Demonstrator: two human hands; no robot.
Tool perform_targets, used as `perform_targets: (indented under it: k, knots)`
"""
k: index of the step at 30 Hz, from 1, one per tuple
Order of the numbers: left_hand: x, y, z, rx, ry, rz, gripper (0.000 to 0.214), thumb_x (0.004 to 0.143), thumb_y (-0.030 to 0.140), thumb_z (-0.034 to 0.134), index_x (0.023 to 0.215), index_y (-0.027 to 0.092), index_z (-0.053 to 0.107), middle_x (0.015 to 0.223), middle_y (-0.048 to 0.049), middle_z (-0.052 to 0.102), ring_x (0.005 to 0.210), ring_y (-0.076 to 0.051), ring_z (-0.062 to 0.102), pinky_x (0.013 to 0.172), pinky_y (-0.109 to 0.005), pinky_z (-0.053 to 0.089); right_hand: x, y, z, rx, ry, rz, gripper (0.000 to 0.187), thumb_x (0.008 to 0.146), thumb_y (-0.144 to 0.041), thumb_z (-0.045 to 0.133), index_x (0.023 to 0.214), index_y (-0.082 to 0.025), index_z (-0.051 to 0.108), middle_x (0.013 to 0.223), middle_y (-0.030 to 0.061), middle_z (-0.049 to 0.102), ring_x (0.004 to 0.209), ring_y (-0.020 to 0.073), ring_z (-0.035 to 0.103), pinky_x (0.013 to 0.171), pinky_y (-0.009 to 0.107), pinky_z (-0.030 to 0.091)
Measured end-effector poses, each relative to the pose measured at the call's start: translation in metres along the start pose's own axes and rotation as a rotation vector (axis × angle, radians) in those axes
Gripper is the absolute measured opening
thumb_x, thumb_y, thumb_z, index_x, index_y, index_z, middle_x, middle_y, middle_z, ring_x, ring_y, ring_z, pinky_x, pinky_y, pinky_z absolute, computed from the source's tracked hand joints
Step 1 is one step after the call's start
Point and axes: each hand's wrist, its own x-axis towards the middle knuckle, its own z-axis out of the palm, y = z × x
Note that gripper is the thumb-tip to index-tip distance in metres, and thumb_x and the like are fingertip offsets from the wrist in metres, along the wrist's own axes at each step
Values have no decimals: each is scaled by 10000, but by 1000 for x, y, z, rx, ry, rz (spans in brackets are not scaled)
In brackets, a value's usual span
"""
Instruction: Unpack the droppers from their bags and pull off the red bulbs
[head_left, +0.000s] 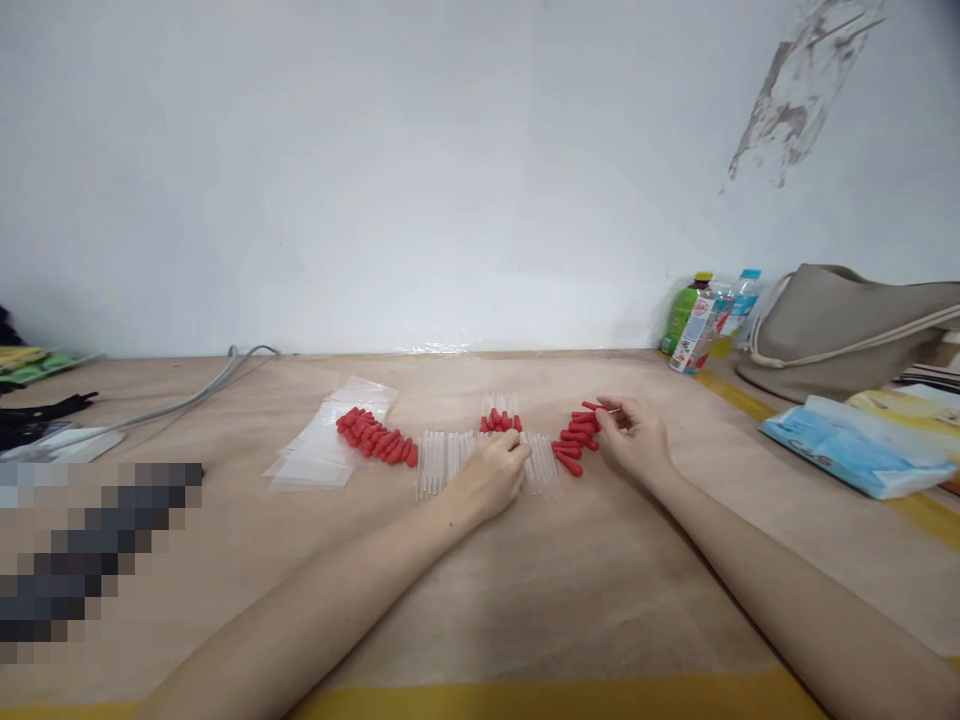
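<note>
My left hand (491, 475) is closed in a pinch over a row of clear thin tubes (442, 462); what its fingertips hold, if anything, is hidden. More of the row shows to its right. My right hand (634, 435) pinches a red rubber bulb (592, 406) at the top of a short column of similar red bulbs (574, 440). Behind my left hand, several clear tubes with red bulbs on their near ends (501, 421) lie side by side. A larger pile of red bulbs (371, 437) lies left of the row, partly on clear plastic bags (319, 450).
Drink bottles (701, 320) and a grey bag (847, 330) stand at the back right. A blue tissue pack (855, 445) lies on the right. A grey cable (202, 392) runs along the left of the wooden table (465, 620), which meets a white wall.
</note>
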Motion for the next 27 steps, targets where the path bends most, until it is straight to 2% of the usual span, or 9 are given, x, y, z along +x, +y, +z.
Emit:
perform_targets:
  k: [3, 7, 9, 12, 18, 21, 24, 27]
  knots:
    - [-3, 4, -1, -119, 31, -30, 148, 815, 249, 472, 823, 136, 568, 800, -73, 537, 768, -184, 525, 722, -310, 457, -2, -9, -2, -70, -24, -101, 211, 747, -350, 536, 851, -177, 596, 766, 47, 615, 639, 154, 525, 589, 296, 443]
    - [-13, 3, -11, -233, 93, -50, 432, 763, 458, 534, 1044, 130, 526, 946, -109, 547, 911, -228, 515, 805, -365, 447, -7, -23, -7, -126, -172, -313, 111, 754, -300, 549, 762, -202, 601, 738, 32, 631, 711, 173, 529, 677, 318, 430]
    - [-24, -2, -18, -241, 102, -43, 445, 777, 448, 520, 1102, 145, 499, 999, -110, 539, 951, -230, 505, 823, -375, 442, -9, -26, -8, -153, -234, -372, 93, 755, -279, 553, 754, -205, 610, 716, 28, 631, 703, 173, 526, 685, 325, 418]
    - [-42, -13, -26, -233, 101, -60, 349, 820, 354, 482, 1113, 165, 494, 1005, -94, 545, 928, -211, 509, 803, -360, 445, -10, -26, -8, -200, -273, -413, 84, 741, -275, 567, 735, -212, 622, 695, 25, 629, 698, 176, 530, 680, 330, 397]
    - [-63, -29, -31, -246, 172, -209, 199, 836, 254, 472, 1003, 179, 549, 926, -60, 565, 883, -190, 498, 787, -344, 427, -8, -25, -10, -229, -292, -428, 129, 756, -315, 562, 710, -210, 620, 719, 21, 641, 700, 168, 536, 703, 327, 367]
    - [-62, -31, -29, -259, 174, -237, 177, 831, 242, 474, 975, 183, 561, 906, -55, 563, 869, -188, 496, 775, -346, 426, -5, -29, -9, -230, -217, -363, 169, 780, -319, 531, 691, -198, 608, 718, 20, 644, 657, 152, 525, 710, 318, 363]
    - [-60, -30, -27, -275, 164, -209, 140, 817, 231, 493, 912, 179, 581, 878, -54, 563, 851, -184, 493, 765, -341, 425, 0, -36, -4, -257, -161, -268, 190, 785, -318, 515, 686, -195, 621, 699, 17, 645, 651, 152, 515, 694, 300, 365]
    - [-59, -30, -26, -278, 164, -190, 112, 798, 222, 513, 860, 175, 594, 855, -53, 564, 831, -181, 493, 749, -338, 428, 6, -54, 9, -351, -261, -212, 185, 770, -307, 518, 703, -207, 658, 710, 19, 656, 695, 164, 524, 698, 289, 360]
